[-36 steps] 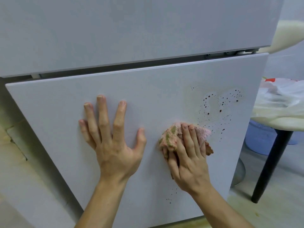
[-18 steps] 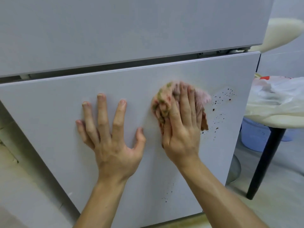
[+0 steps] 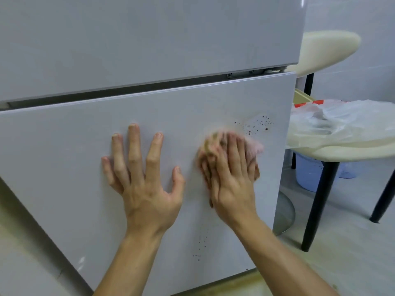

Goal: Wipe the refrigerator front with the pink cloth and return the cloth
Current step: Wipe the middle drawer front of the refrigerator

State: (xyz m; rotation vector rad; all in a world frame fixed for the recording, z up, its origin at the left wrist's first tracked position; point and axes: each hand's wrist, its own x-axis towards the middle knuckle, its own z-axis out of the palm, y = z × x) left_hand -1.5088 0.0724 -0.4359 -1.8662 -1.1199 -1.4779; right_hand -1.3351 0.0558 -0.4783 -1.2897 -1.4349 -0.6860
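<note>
While the left hand stays flat and spread on the lower refrigerator door, the right hand, fingers straight, has slid the pink cloth back down; dark specks remain, so wiping continues.

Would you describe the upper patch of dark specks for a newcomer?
Start at the grey refrigerator's lower door. Near its right edge, just above the right hand pressing the pink cloth, sits a cluster of dark specks. Unlike the sparser specks lower down, it lies inside a faint smear.
</note>
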